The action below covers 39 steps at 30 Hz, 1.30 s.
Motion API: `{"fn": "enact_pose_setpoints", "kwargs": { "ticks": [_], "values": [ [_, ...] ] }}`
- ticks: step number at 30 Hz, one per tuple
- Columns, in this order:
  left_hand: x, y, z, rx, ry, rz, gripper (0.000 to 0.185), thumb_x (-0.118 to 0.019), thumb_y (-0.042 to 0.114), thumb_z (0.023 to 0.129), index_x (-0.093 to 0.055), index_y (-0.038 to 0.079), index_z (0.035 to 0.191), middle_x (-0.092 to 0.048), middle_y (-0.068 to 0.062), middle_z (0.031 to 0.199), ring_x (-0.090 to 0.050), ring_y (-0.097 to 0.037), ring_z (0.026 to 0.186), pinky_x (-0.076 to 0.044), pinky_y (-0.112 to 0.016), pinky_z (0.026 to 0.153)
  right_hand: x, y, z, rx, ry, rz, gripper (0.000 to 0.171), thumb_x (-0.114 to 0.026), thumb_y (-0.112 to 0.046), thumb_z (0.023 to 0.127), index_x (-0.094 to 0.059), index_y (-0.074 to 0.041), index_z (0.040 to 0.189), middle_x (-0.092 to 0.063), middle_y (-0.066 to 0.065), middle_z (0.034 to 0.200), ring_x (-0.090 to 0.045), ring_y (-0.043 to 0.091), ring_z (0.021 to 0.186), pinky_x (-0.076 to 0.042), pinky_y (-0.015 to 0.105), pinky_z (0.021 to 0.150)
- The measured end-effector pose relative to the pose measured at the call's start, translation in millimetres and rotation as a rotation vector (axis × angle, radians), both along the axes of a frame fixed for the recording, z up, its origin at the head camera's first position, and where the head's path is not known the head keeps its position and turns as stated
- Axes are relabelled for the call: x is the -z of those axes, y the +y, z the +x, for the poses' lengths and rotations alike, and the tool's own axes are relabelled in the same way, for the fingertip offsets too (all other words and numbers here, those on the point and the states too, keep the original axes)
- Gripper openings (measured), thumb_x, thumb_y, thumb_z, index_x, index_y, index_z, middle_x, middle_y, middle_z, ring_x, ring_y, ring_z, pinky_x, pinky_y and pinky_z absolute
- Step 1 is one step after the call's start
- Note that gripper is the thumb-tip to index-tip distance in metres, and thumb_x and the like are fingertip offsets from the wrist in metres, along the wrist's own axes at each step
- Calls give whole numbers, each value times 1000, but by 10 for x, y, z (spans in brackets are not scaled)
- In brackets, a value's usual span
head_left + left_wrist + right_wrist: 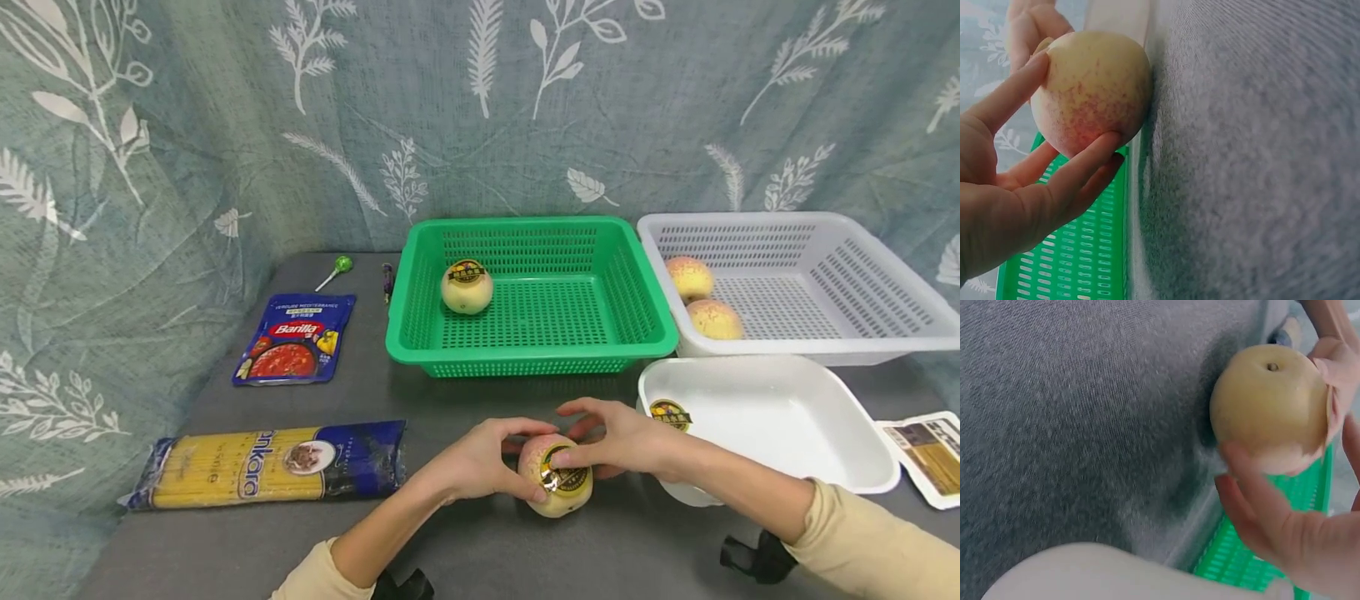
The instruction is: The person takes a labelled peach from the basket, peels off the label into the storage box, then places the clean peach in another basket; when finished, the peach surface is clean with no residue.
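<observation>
Holding a peach (556, 482) down on the grey tabletop (480, 542), both hands work at it: the left hand (480, 462) cups its side with curled fingers, and the right hand (626, 442) rests over the top, fingertips pinching at the gold sticker (564, 477) on its skin. The step in hand looks like handling that sticker, pressing or peeling it; I cannot tell which. The next move likely calls for a steady left grip while the right fingertips work the label's edge. A stickered peach (467, 287) lies in the green basket (420, 333); two more (701, 300) sit in the white basket (862, 250).
</observation>
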State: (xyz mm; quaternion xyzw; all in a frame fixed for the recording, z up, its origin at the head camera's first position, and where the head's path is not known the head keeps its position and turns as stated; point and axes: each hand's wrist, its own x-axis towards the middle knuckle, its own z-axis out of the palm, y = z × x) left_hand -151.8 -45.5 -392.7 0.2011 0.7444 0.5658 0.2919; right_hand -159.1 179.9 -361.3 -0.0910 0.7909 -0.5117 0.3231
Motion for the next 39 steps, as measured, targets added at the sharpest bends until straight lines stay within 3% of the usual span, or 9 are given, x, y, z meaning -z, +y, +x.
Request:
{"fn": "enact_pose_setpoints", "kwargs": {
  "ticks": [4,10,13,20,25,31,35,39],
  "values": [
    [-16,2,-24,14,18,-8,66,-82,2,74,-55,7,134,-56,-5,128,-50,-32,118,-47,-39,91,-33,100,-29,70,56,-37,55,-71,-29,88,-54,3,129,-60,12,113,-61,25,99,-54,39,80],
    [-33,-6,-63,49,25,-27,66,-81,4,76,-54,7,136,-54,-5,131,-47,-33,121,-46,-39,94,-30,201,-40,59,-116,-177,40,-68,-16,90,-58,10,119,-67,11,94,-64,19,81,-55,34,75],
    [-35,-11,-79,59,21,-27,66,-80,4,76,-54,8,137,-52,-6,134,-46,-34,122,-46,-38,94,-23,199,-33,30,-145,-189,36,-69,-14,88,-61,10,115,-67,10,89,-65,17,76,-56,33,72],
    [-24,-6,-87,62,30,-35,67,-81,7,76,-53,8,137,-51,-6,135,-46,-33,124,-46,-36,94,-21,149,-11,57,-92,-171,28,-69,-3,85,-64,13,108,-69,13,87,-66,16,70,-57,32,68],
    [-19,0,-86,58,31,-39,66,-81,6,76,-54,9,136,-52,-6,134,-47,-33,123,-46,-36,94,-131,235,-28,90,-42,-164,29,-70,-3,85,-64,14,107,-69,16,90,-67,17,71,-57,32,68],
    [-14,-8,-82,49,7,-41,66,-81,5,76,-54,9,136,-50,-8,136,-46,-36,124,-49,-38,90,-254,724,-139,154,24,-180,30,-68,-6,88,-61,12,112,-69,10,96,-67,17,79,-56,32,75],
    [-7,-15,-69,42,-3,-37,66,-80,4,76,-54,10,136,-50,-9,136,-45,-36,124,-49,-38,89,-175,1216,-223,207,-7,-252,15,-61,-1,92,-67,-1,106,-69,4,97,-67,15,82,-55,31,77],
    [0,-20,-63,44,-7,-31,65,-80,4,77,-54,10,136,-49,-9,136,-45,-37,125,-49,-39,89,-53,1630,-283,283,-70,-257,21,-59,3,92,-71,-13,95,-69,3,94,-67,14,80,-55,30,75]
  ]
}}
